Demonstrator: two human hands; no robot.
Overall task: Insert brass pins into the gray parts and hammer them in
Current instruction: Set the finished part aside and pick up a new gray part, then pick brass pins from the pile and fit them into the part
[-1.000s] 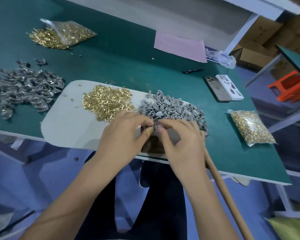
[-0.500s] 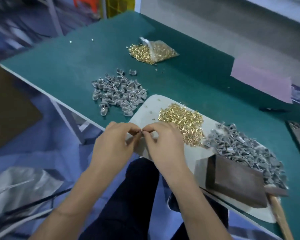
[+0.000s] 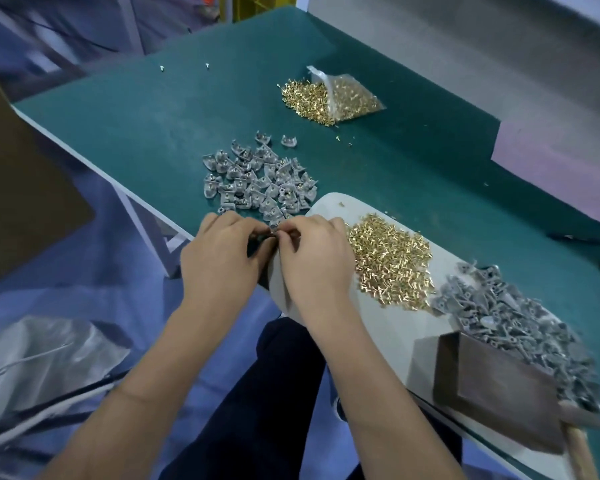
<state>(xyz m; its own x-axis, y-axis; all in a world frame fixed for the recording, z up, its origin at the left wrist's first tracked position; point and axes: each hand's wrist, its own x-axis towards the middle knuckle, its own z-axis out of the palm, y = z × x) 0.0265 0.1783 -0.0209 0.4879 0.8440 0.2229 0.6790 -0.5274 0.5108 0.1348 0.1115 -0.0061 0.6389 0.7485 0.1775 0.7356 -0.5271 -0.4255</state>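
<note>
My left hand [image 3: 219,261] and my right hand [image 3: 314,258] meet fingertip to fingertip at the table's near edge, pinching a small gray part [image 3: 272,233] between them; the part is mostly hidden by the fingers. A heap of loose brass pins [image 3: 388,259] lies on the pale board [image 3: 388,327] just right of my right hand. Further right on the board is a pile of gray parts [image 3: 520,313]. A dark block [image 3: 492,386] and a hammer's wooden handle [image 3: 581,452] sit at the board's near right end. Another pile of gray parts [image 3: 257,181], with brass showing in them, lies beyond my hands.
A torn plastic bag spilling brass pins [image 3: 329,98] lies far back on the green table [image 3: 153,109]. A pink sheet [image 3: 555,157] lies at the right rear. Below the table edge are my dark trousers, a blue floor and gray plastic bags [image 3: 42,355] at the left.
The view has swung left, and both hands, still pinched together, have moved from in front of the gray pile to the board's left end near the finished-looking parts.
</note>
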